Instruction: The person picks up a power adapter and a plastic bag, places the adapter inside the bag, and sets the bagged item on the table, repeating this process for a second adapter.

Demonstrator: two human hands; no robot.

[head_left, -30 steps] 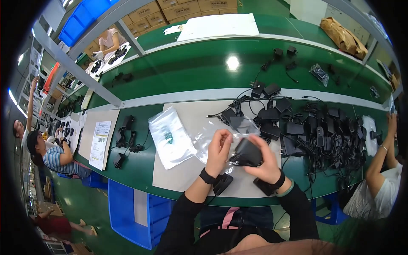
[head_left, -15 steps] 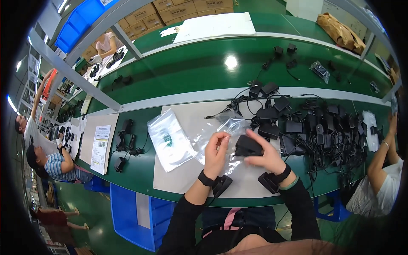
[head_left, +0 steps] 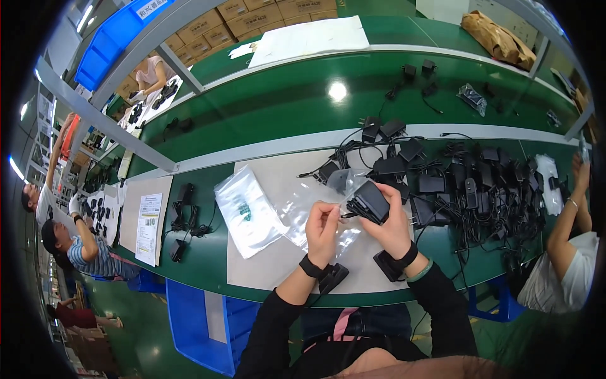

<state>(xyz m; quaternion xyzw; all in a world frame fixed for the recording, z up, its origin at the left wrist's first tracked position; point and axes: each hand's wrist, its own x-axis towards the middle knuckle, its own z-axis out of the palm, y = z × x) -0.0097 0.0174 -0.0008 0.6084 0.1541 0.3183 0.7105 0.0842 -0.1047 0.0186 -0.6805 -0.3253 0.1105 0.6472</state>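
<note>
My right hand (head_left: pixel 392 226) grips a black power adapter (head_left: pixel 371 201), its cable coiled in a bundle along the side facing my left hand. Fingers pinched, my left hand (head_left: pixel 322 228) holds the edge of a clear plastic bag (head_left: pixel 345 182) close to the adapter. The bag's crumpled film spreads behind and below my fingers; its exact outline is hard to make out. To the left lies a stack of clear flat bags (head_left: pixel 247 211) with a green mark, on a beige work mat (head_left: pixel 252 270).
A large heap of black adapters (head_left: pixel 483 189) with tangled cables covers the right side. Several more adapters (head_left: pixel 183 211) lie left, beside a printed sheet (head_left: pixel 149 228). A grey shelf rail (head_left: pixel 278 145) crosses behind. A blue bin (head_left: pixel 196 328) stands below; a co-worker's arm (head_left: pixel 565 221) is at right.
The adapter has turned and tilted in my right hand, so its coiled cable now shows. My left hand keeps its pinch, with the adapter nearer to it. The whole view has shifted slightly.
</note>
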